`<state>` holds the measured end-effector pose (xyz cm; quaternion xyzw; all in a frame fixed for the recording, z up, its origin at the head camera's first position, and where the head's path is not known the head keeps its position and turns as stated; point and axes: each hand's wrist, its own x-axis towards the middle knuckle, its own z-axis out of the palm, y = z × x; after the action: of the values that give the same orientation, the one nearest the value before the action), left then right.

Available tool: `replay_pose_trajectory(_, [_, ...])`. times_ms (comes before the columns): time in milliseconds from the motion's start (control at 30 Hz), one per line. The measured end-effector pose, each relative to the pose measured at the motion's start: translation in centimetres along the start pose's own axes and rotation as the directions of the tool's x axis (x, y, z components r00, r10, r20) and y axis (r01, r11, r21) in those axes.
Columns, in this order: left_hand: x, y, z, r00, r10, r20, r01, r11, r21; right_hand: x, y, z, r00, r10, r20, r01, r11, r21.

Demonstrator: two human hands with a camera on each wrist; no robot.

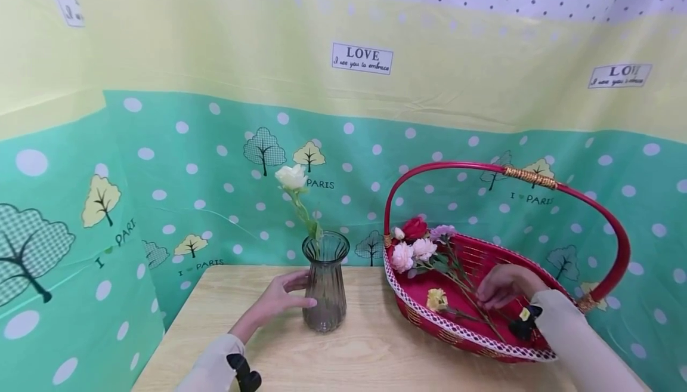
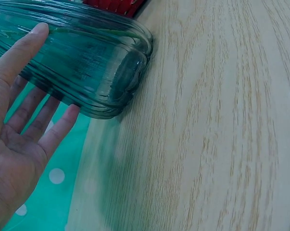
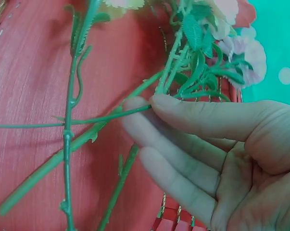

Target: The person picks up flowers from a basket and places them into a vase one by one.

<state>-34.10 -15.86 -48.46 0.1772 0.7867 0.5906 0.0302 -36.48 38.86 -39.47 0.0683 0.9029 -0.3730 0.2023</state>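
Observation:
A ribbed, smoky glass vase (image 1: 325, 296) stands on the table with a white rose (image 1: 291, 177) leaning left out of its mouth. My left hand (image 1: 281, 298) holds the vase's side low down, thumb across the front and fingers behind; the left wrist view shows that thumb lying on the glass (image 2: 92, 67). Over the red basket (image 1: 424, 324), my right hand (image 1: 507, 287) pinches a thin green stem (image 3: 111, 116) between thumb and forefinger. Other stems cross beneath it. Pink flowers (image 1: 413, 253), a red flower (image 1: 415, 227), a lilac one (image 1: 442, 232) and a yellow one (image 1: 437, 300) lie in the basket.
The basket's tall red handle (image 1: 456, 166) arches over the right forearm's side of the scene. A white lace trim runs round its rim. Behind the wooden table (image 1: 376, 350) hangs a green and yellow printed cloth (image 1: 214, 141), which also covers the left side.

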Motion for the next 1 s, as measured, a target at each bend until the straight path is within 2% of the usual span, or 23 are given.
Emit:
replay_pose_trajectory(300, [0.0,-0.4,0.0,1.000,-0.010,0.008,0.010,1.000,0.002,0.7,1.1,-0.9,0.995,-0.018,0.100,0.006,0.993,0.117])
replay_pose_trajectory(467, [0.0,-0.5,0.0,1.000,-0.011,0.009,0.011,1.000,0.004,1.1,1.3,-1.3,0.995,-0.017,0.103,0.000,0.988,0.157])
replay_pose_trajectory(600, [0.0,-0.4,0.0,1.000,-0.013,0.000,0.013,1.000,0.002,1.5,1.5,-1.8,0.995,-0.031,0.100,0.013,0.985,0.175])
replay_pose_trajectory(800, [0.1,-0.3,-0.2,1.000,-0.014,0.001,0.014,1.000,-0.002,1.7,1.6,-2.5,0.982,-0.085,0.166,0.050,0.978,0.204])
replay_pose_trajectory(1000, [0.3,-0.7,-0.2,1.000,-0.005,0.007,0.005,1.000,-0.008,1.7,1.5,-3.0,0.974,-0.129,0.186,0.093,0.977,0.190])
